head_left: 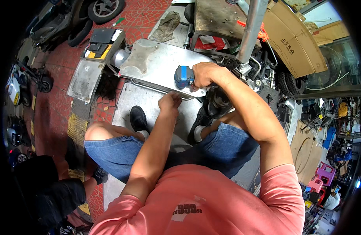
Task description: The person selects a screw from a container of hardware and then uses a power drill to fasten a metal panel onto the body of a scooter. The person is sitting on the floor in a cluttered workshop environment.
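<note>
My right hand (206,75) is closed around a blue-and-black cordless power driver (184,76). I see the driver from its rounded back end, upright over the near right part of a scooter's silver metal deck (157,58); its tip is hidden beneath it. Just below the deck's near edge is my left hand (169,102), its fingers curled together beside a bent metal side bar (147,88). Whatever the left fingers grip, if anything, cannot be made out. The scooter's thick grey steering column (253,29) rises to the right of the deck.
A battered metal box (84,80) with dark parts on top stands left of the deck. Behind is a worn workbench (217,19) with a grey rag (167,26) beside it. Large cardboard (292,43) leans at the right. Another person's dark shoe (100,175) shows lower left.
</note>
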`<state>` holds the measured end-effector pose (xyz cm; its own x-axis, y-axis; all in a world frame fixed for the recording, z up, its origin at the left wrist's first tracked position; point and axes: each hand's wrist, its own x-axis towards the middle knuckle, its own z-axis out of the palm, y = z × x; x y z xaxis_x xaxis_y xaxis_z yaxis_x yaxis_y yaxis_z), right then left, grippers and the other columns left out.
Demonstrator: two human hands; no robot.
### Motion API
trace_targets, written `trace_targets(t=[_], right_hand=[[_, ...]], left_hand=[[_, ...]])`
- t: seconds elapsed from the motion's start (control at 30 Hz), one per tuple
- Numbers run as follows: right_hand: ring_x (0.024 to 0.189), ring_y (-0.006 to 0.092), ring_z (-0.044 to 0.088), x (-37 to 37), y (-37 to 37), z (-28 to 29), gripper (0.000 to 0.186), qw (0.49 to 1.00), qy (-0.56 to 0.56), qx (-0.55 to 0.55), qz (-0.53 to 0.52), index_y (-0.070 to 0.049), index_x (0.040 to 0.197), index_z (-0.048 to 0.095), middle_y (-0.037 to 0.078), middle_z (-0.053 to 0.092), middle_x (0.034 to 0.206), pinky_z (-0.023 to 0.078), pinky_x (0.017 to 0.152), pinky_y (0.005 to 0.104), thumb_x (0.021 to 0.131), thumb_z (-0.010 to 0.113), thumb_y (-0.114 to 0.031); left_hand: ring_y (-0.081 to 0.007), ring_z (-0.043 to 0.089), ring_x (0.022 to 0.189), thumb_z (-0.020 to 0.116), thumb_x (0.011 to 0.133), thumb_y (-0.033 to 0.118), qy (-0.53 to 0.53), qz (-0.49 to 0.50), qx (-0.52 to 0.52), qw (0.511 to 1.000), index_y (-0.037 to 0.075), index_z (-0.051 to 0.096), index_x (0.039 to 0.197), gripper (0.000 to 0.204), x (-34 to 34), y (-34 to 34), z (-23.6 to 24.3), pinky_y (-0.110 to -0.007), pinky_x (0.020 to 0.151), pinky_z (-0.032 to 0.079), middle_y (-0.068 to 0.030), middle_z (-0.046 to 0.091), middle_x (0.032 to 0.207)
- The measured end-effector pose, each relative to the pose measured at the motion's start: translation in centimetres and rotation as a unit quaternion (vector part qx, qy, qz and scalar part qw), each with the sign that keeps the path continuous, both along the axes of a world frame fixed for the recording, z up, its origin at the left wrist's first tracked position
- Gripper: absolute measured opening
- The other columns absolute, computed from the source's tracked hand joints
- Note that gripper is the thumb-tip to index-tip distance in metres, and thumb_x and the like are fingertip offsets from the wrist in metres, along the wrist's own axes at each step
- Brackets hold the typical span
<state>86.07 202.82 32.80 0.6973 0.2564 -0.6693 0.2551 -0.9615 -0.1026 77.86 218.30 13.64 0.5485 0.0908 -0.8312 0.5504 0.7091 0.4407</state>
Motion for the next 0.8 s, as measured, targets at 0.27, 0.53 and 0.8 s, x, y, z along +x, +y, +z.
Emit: trace_targets(t=[0.27,0.53,0.8], right_hand=[[0.094,0.0316,0.075,0.2,0.0,-0.5,0.047,1.0,-0.006,0.0,0.005,0.001,0.099,0.078,0.014,0.078,0.095,0.058,0.085,0.0428,0.072,0.088,-0.037],[0.1,0.035,0.074,0.3,-0.4,-0.4,0.055,1.0,0.0,0.003,0.01,0.004,0.106,0.076,0.02,0.076,0.106,0.058,0.088,0.0434,0.071,0.089,-0.037],[0.099,0.0366,0.074,0.4,-0.1,-0.4,0.057,1.0,0.001,0.016,0.004,0.005,0.105,0.075,0.021,0.076,0.104,0.057,0.087,0.044,0.071,0.088,-0.04]], left_hand=[[-0.0263,0.07,0.076,0.059,0.094,0.003,-0.014,-0.013,0.022,1.0,-0.002,0.065,0.101,0.01,0.0,0.0,-1.4,-0.045,0.075,0.062,-0.0145,0.071,0.088],[-0.0275,0.067,0.078,0.057,0.098,0.002,0.03,0.04,-0.016,0.999,-0.004,0.065,0.105,0.012,-2.1,0.3,-3.1,-0.047,0.076,0.064,-0.0162,0.067,0.089],[-0.026,0.066,0.092,0.049,0.105,0.008,0.045,0.033,-0.03,0.998,-0.003,0.063,0.119,0.023,-1.0,1.2,-5.2,-0.045,0.092,0.059,-0.0138,0.067,0.106]])
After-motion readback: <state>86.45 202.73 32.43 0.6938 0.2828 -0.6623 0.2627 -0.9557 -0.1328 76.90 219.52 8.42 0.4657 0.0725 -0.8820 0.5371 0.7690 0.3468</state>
